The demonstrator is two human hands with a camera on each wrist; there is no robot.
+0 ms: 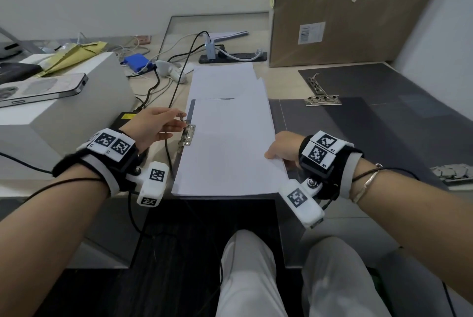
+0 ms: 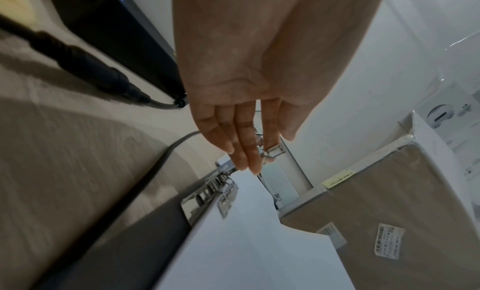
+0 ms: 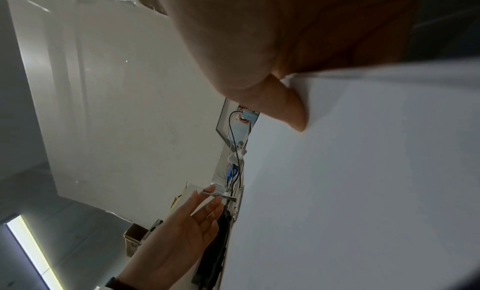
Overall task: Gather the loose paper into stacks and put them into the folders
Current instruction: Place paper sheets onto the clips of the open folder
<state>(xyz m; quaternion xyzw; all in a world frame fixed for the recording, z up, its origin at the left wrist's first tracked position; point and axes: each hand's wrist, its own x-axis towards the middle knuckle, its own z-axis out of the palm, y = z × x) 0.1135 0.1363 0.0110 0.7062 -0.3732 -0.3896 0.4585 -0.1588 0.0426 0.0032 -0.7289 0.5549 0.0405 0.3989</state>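
A stack of white paper (image 1: 230, 145) is lying in an open dark folder (image 1: 302, 117) at the near edge of the desk (image 1: 258, 35). Its left margin is sitting beside the folder's metal clip (image 1: 187, 133). The left hand (image 1: 156, 124) is reaching to that clip with fingers nearly straight, and the fingertips (image 2: 253, 160) are touching its raised lever; it is not gripping anything firmly. The right hand (image 1: 284, 147) is pinching the stack's right edge, thumb on top and the other fingers hidden beneath the sheets.

More loose sheets (image 1: 225, 78) are lying fanned and uneven behind the stack, toward the desk's far edge, partly under it. A second folder (image 1: 371, 81) is lying open at the right edge of the desk, its own clip (image 1: 323, 100) bare, with no paper in it.

Judging from this, the first stack is gathered and placed but not yet clamped; the rear sheets and the second folder are still waiting.
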